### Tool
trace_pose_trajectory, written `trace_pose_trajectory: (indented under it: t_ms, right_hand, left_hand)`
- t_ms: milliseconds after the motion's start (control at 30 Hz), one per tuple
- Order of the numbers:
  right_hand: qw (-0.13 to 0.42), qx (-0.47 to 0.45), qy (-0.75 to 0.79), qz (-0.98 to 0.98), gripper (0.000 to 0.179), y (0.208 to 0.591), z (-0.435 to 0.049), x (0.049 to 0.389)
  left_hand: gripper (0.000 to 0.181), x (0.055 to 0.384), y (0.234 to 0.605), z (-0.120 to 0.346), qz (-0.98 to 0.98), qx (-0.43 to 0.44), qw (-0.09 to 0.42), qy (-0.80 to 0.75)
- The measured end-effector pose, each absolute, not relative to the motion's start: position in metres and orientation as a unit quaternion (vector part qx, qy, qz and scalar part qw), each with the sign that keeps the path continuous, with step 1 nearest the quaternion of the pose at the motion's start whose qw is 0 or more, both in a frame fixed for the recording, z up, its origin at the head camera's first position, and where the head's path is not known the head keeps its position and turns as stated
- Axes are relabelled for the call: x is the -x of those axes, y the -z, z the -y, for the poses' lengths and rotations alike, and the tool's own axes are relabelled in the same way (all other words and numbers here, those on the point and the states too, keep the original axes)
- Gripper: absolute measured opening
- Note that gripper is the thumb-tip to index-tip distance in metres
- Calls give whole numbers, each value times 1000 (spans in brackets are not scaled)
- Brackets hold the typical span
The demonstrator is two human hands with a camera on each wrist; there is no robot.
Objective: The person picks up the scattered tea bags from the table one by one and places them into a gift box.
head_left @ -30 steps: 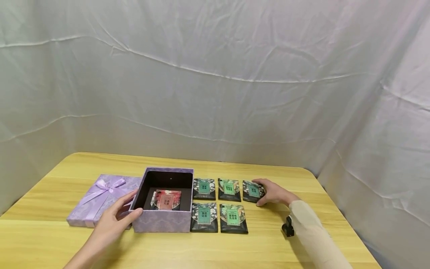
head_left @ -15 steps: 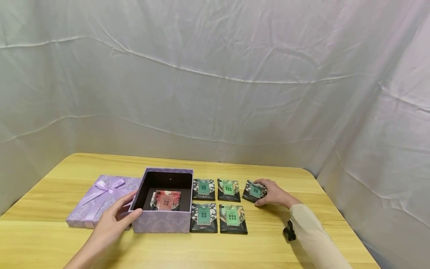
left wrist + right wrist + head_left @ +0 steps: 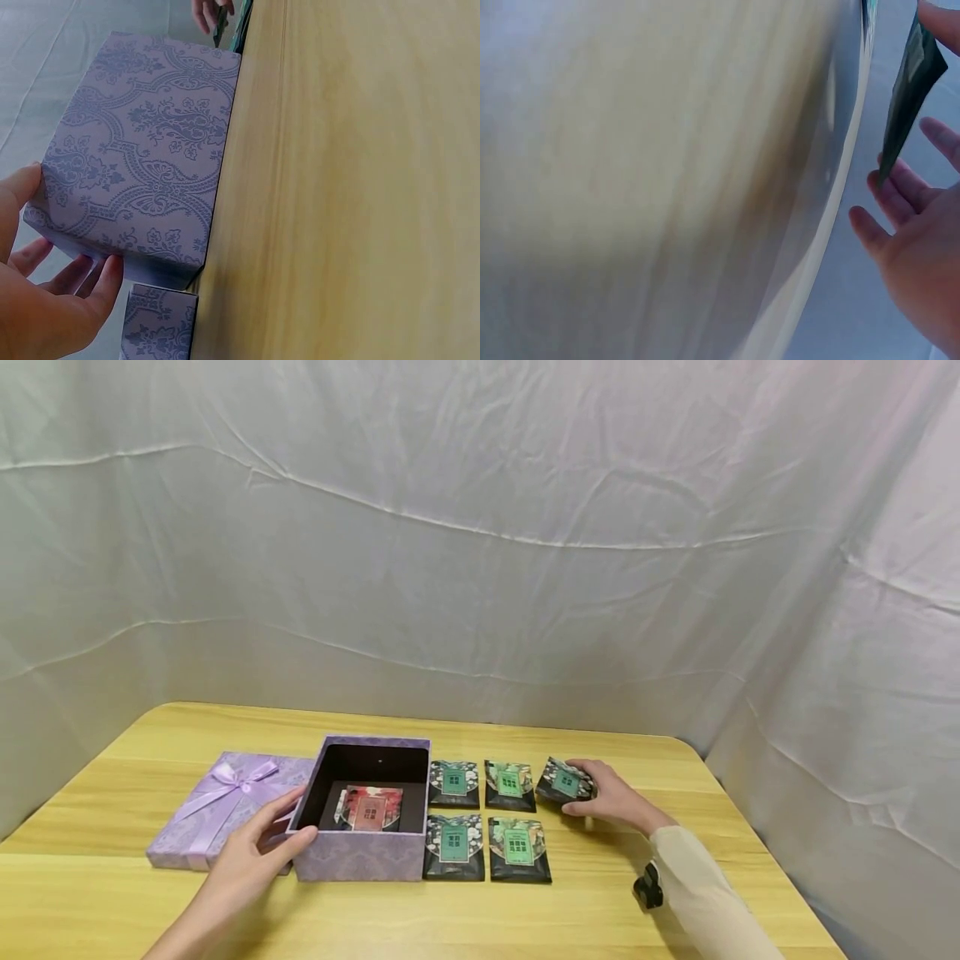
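Observation:
My left hand [image 3: 251,843] grips the open purple patterned box [image 3: 360,857] at its near left corner. In the left wrist view, the thumb is at the rim and the fingertips are against the side of the box [image 3: 142,150]. A red tea packet [image 3: 372,810] lies inside, over another light-edged packet mostly hidden beneath it. To the right, my right hand [image 3: 611,797] holds a dark tea packet with a teal label [image 3: 567,782] by its edges, tilted and raised over the table. The right wrist view shows this packet [image 3: 909,90] edge-on between thumb and fingers.
Beside the box, teal-label packets [image 3: 454,847] and green-label packets [image 3: 519,850] lie in two rows on the wooden table [image 3: 360,920]. The purple lid [image 3: 240,789] with its ribbon bow lies left of the box. A pale cloth [image 3: 480,593] hangs behind.
My right hand has tilted the dark teal-label packet and lifted it, drawing slightly toward the left. The left hand and the box stay in place.

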State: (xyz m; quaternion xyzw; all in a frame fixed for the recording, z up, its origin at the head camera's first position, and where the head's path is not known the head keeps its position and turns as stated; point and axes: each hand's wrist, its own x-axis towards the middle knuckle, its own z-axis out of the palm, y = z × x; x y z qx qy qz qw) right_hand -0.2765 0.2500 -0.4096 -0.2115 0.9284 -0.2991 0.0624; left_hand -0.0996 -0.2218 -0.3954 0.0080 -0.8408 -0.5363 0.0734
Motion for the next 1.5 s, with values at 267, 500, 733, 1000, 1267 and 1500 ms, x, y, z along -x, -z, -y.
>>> trace_pose_trajectory:
  t_ms: [267, 500, 733, 1000, 1267, 1500]
  right_hand:
    - [40, 211, 305, -928, 85, 402, -242, 267]
    - [37, 240, 275, -930, 82, 396, -230, 263]
    - [42, 265, 268, -925, 80, 386, -217, 256]
    - [46, 289, 283, -913, 81, 376, -204, 246]
    - [54, 319, 279, -904, 80, 367, -192, 239]
    - [65, 333, 275, -900, 79, 359, -184, 235]
  left_hand:
    - [59, 99, 394, 221, 838, -7, 74, 541]
    - [60, 99, 393, 220, 829, -5, 74, 555]
    - [60, 99, 394, 221, 830, -4, 71, 553]
    - [60, 99, 394, 221, 830, -3, 74, 552]
    - [60, 99, 395, 222, 832, 0, 79, 549]
    - [59, 100, 395, 221, 837, -1, 83, 542]
